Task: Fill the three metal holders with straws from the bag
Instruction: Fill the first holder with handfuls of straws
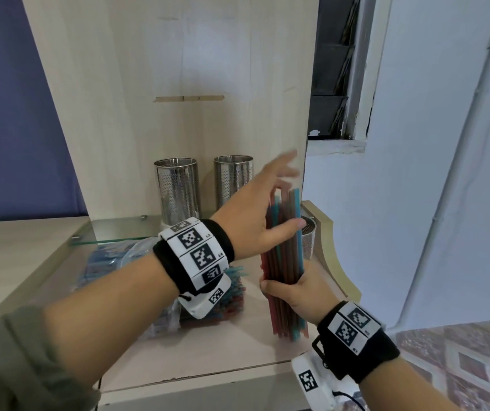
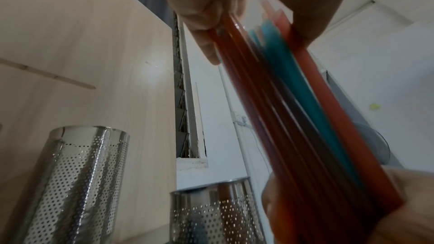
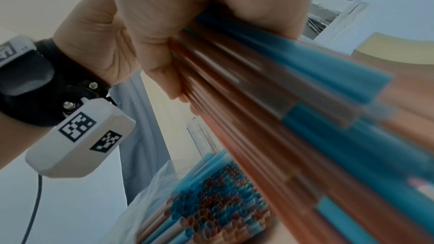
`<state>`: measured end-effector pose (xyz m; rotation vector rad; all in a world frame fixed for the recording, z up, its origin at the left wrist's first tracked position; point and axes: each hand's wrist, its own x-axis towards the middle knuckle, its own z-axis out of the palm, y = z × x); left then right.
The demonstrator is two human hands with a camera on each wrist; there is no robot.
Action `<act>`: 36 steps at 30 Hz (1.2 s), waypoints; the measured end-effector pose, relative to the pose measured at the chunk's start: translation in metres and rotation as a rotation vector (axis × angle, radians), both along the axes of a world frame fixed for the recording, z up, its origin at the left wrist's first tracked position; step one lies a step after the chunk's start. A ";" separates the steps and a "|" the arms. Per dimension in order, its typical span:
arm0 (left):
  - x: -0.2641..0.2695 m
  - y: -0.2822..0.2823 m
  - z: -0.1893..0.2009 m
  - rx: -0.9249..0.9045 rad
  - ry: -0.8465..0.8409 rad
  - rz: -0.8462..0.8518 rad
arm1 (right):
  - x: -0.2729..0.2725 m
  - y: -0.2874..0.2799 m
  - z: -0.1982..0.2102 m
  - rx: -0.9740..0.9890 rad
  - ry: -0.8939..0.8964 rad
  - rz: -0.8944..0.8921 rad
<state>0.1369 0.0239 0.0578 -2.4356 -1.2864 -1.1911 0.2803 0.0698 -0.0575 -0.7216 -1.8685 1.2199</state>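
A bundle of red and blue straws stands upright on the wooden counter. My right hand grips its lower part. My left hand reaches across to the upper part: its thumb lies over the front and its blurred fingers stretch out behind. The left wrist view shows the bundle running between thumb and fingers. Two perforated metal holders stand at the back. A third holder is half hidden behind the bundle. The clear bag of straws lies at the left with its open end facing me.
A glass shelf edge juts out above the bag. A tall wooden panel backs the holders. A curved wooden rim bounds the counter on the right. The counter's front edge runs just below my wrists.
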 end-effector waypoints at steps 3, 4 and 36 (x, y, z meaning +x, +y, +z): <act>0.002 0.003 -0.001 0.063 0.075 -0.015 | 0.002 0.003 0.000 0.002 0.010 0.020; 0.002 0.005 -0.003 0.084 0.139 -0.004 | 0.003 0.004 -0.001 0.001 0.011 0.024; -0.016 0.096 -0.075 -0.606 -0.225 0.246 | 0.011 0.133 0.105 -0.309 0.542 -0.103</act>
